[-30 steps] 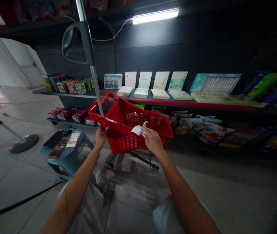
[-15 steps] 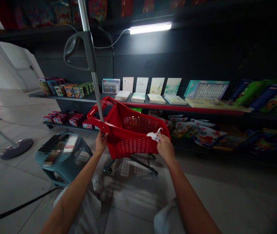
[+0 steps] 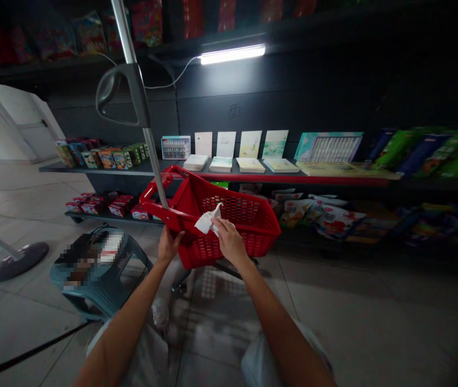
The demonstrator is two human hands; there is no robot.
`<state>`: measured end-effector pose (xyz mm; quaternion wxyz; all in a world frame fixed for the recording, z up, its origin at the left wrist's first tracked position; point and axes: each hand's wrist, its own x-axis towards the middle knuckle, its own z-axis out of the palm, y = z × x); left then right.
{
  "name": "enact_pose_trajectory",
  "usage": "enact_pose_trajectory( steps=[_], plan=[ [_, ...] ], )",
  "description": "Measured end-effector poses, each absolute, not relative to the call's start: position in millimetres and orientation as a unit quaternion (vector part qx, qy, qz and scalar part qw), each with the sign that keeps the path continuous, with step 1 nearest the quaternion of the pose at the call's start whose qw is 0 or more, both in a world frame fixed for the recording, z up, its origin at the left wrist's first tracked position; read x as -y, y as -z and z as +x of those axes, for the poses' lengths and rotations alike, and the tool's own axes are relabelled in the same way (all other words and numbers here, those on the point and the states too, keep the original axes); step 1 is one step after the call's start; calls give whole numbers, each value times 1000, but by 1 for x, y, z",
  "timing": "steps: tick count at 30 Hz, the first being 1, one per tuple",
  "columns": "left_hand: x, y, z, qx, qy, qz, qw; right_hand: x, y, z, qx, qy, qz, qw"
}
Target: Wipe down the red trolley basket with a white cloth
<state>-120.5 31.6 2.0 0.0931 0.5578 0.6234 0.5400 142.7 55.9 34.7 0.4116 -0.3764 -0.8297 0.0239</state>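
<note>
Red and perforated, the cart [image 3: 248, 228] stands before the shelf [image 3: 261, 177]; with our left hand [image 3: 168, 246] we clasp its edge below the handle [image 3: 148, 191], and with our right hand [image 3: 231, 243] we pinch a crumpled white wipe [image 3: 204, 222] at its near side.

The tiled floor [image 3: 325, 301] bears a red cart [image 3: 253, 228], a stool [image 3: 106, 293] and a stand [image 3: 19, 262].

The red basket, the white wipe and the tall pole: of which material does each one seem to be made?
The basket looks like glossy moulded plastic: even red colour, bright highlights, formed holes. The wipe seems matt paper or thin cloth, by its limp folds and upturned corner; I cannot tell which. The pole is probably polished metal, given its silvery shine.
</note>
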Motion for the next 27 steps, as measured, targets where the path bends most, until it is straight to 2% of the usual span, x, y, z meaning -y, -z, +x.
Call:
enact_pose_trajectory(
  steps=[9,14,21,27],
  plan=[
    [-30,-5,-125,-666,-475,568,88,-70,-24,237,801,-37,-472,367],
    [-27,-2,-120,-673,-475,559,90,-83,-3,277,767,-51,-508,388],
    [-27,7,-112,-674,-489,544,109,-78,2,236,745,-30,-485,457],
    [-29,13,-110,-657,-517,534,123,-61,-11,174,776,-36,-426,464]
  ],
)
